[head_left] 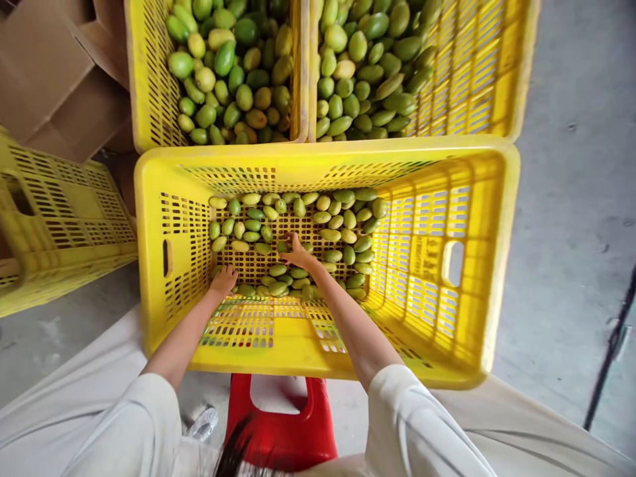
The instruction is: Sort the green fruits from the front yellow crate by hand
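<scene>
Inside the nearest yellow crate (328, 371), both of my hands are low among small oval green and yellowish fruits (252, 225). My right hand (298, 256) is near the middle of the crate floor. Its thumb and fingers are apart, beside a green fruit (283, 246) that they partly cover. My left hand (224, 281) is at the near left corner, fingers spread and pointing down at the fruits there; the fingertips are partly hidden. Fruits lie in loose groups along the far side, the right side and the near side, with the slotted floor showing between them.
Two more yellow crates stand beyond, the left one (297, 79) and the right one (521, 73), with many fruits heaped inside. Another yellow crate (64, 218) and cardboard (44, 66) are at the left. A red stool (285, 437) stands between my legs.
</scene>
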A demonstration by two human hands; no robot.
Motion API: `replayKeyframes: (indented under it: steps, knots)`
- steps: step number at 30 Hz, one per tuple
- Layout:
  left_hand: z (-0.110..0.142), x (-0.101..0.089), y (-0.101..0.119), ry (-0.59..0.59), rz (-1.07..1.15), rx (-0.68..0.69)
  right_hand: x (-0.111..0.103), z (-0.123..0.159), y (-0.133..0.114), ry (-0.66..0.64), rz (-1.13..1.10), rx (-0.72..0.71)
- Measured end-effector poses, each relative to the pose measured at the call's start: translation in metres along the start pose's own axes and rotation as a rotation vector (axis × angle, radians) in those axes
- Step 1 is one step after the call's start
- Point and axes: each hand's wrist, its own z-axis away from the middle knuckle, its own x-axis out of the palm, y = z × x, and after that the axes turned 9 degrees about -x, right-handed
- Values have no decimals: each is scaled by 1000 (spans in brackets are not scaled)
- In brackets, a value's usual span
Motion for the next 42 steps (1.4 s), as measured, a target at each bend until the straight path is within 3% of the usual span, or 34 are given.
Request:
replayKeyframes:
  steps: [3, 7, 9, 13, 16, 18, 22, 27, 32, 37, 42]
  knots:
    - [10, -12, 4, -21, 186, -93, -1, 28, -13, -66, -235, 50]
    - [40, -34, 13, 23, 498, -140, -7, 59, -47, -113, -1005, 133]
    - [59, -47, 26, 70, 673, -119, -12, 72, -71, -96, -1227, 109]
    - [109, -71, 66, 140, 1065, 26, -21, 104, -125, -104, -1336, -43]
    - [158, -81, 99, 21, 1605, 248, -23, 137, -160, -80, -1344, -146]
    - [192, -80, 115, -75, 1764, 349, -23, 161, -177, -11, -1334, -163]
    - [252, -65, 126, -234, 1817, 384, -24, 208, -198, 118, -1241, -120]
    - [294, -50, 121, -199, 1705, 471, -30, 257, -215, 99, -1203, -162]
    - [296, -53, 140, -109, 1742, 582, -31, 276, -230, 135, -1230, -170]
    - [291, -62, 163, -133, 1661, 580, -25, 271, -238, 98, -1264, -215]
    - [289, -65, 163, -124, 1739, 558, -23, 266, -240, 145, -1237, -228]
